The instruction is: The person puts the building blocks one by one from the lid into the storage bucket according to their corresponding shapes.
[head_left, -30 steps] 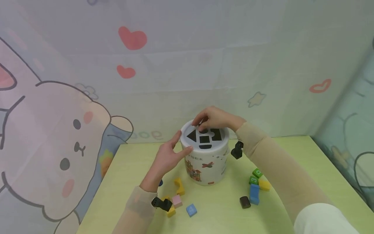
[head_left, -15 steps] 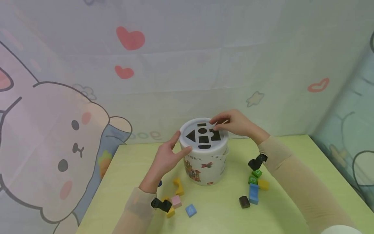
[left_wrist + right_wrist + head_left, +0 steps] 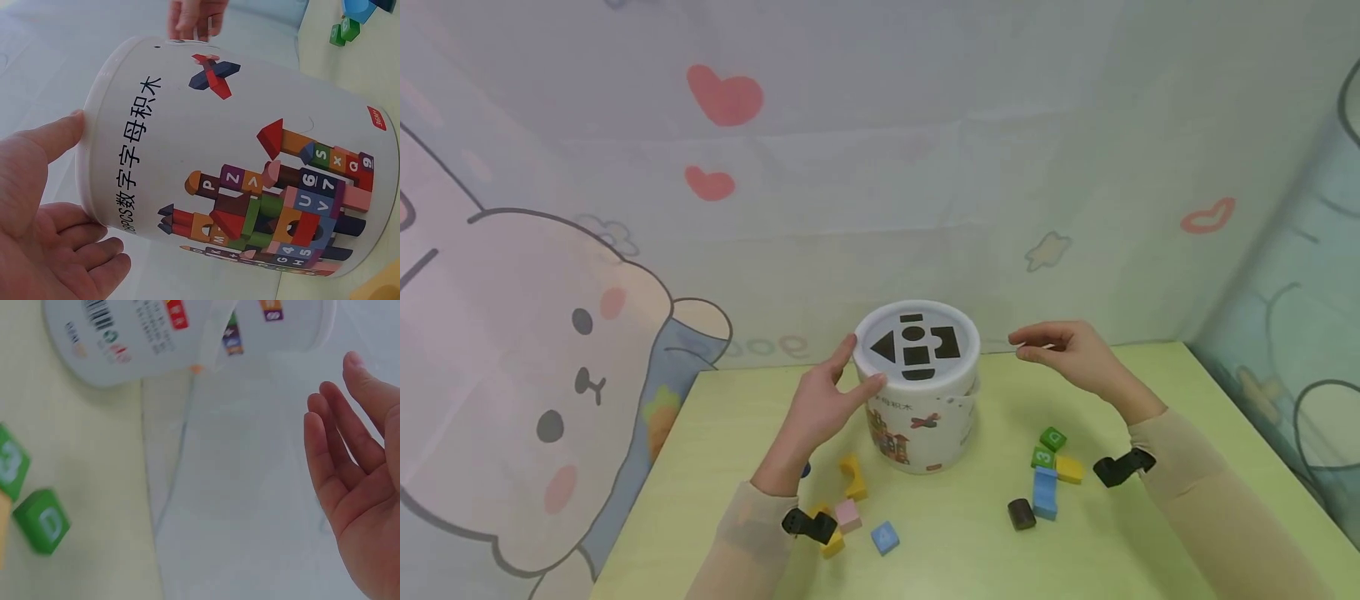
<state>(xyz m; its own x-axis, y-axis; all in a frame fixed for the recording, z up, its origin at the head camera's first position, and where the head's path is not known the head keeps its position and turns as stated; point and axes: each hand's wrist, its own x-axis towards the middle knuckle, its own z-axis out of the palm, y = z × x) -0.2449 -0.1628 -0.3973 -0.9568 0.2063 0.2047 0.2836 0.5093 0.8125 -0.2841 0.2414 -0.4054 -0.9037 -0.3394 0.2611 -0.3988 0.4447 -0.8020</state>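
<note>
A white lidded bucket (image 3: 922,433) printed with toy buildings stands upright on the table. Its lid (image 3: 891,321) has several dark shaped holes, among them a triangle, a circle and a square. My left hand (image 3: 822,404) rests against the lid's left edge, thumb and fingers spread apart. In the left wrist view the thumb (image 3: 59,134) touches the rim while the other fingers lie loosely bent beside it. Off to the bucket's right, my right hand (image 3: 1075,354) hovers in the air, its fingers relaxed. The right wrist view shows nothing in that palm (image 3: 369,506).
Right of the bucket lie two green blocks (image 3: 1052,439), a yellow block (image 3: 1070,469), a blue block (image 3: 1045,493) and a dark brown block (image 3: 1021,514). To the left are a yellow arch (image 3: 853,477), a pink block (image 3: 847,516) and a blue block (image 3: 885,537).
My right hand has moved from above the lid's round hole to the right, away from the bucket. The left hand has stayed at the lid's edge.
</note>
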